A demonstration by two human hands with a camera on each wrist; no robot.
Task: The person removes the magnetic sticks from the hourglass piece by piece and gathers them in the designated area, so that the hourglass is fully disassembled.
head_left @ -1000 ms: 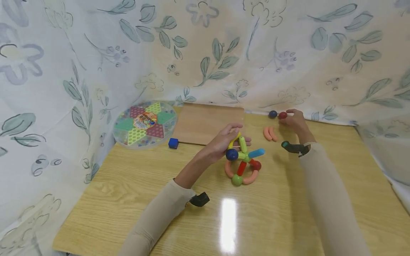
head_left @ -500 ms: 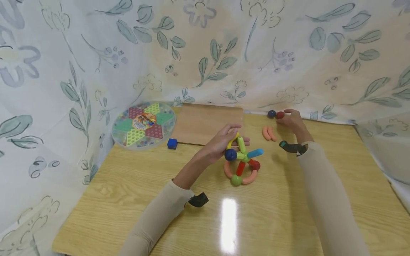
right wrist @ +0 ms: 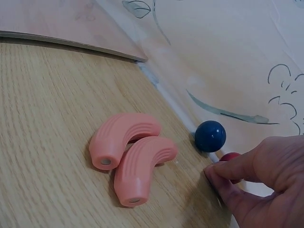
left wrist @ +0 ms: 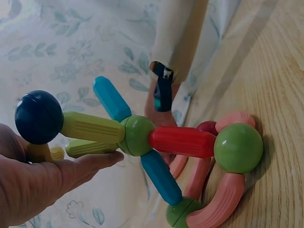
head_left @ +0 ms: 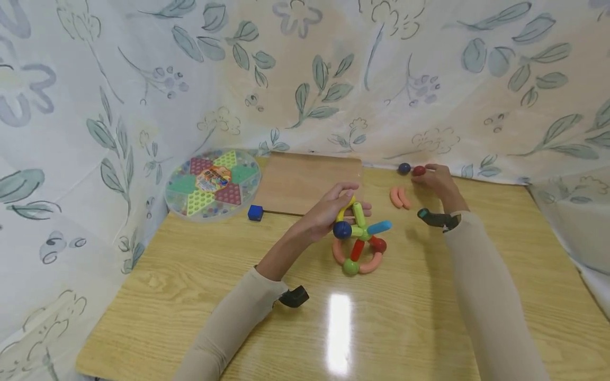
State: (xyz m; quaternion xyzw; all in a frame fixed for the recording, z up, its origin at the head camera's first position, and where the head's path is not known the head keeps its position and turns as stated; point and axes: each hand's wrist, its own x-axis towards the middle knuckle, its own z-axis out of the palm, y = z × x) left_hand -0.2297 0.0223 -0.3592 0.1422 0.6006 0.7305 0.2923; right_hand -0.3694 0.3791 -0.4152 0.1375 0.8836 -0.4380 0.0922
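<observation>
In the head view my left hand (head_left: pixel 329 211) grips the yellow curved stick (head_left: pixel 342 211) of a magnetic stick-and-ball model. That model has a dark blue ball (left wrist: pixel 39 117), a green centre ball (left wrist: pixel 138 136), light green, blue and red sticks, and a base ring of pink curved sticks (left wrist: pixel 222 202) joined by balls. The ring stands on the table. At the far right my right hand (head_left: pixel 438 182) pinches a red ball (right wrist: pixel 231 160), partly hidden behind the fingers. A dark blue ball (right wrist: pixel 210 136) sits beside it. Two loose pink curved sticks (right wrist: pixel 145 166) lie nearby.
A round Chinese checkers board (head_left: pixel 181 203) lies at the back left. Next to it are a brown flat board (head_left: pixel 310 180) and a blue cube (head_left: pixel 255 212) by a thin dark rod. A floral cloth (head_left: pixel 305 79) hangs along the wooden table's (head_left: pixel 190 296) back edge.
The red ball shifts slightly towards the blue ball, then back right with my right hand. My left hand and the model stay in place; the view drifts slightly.
</observation>
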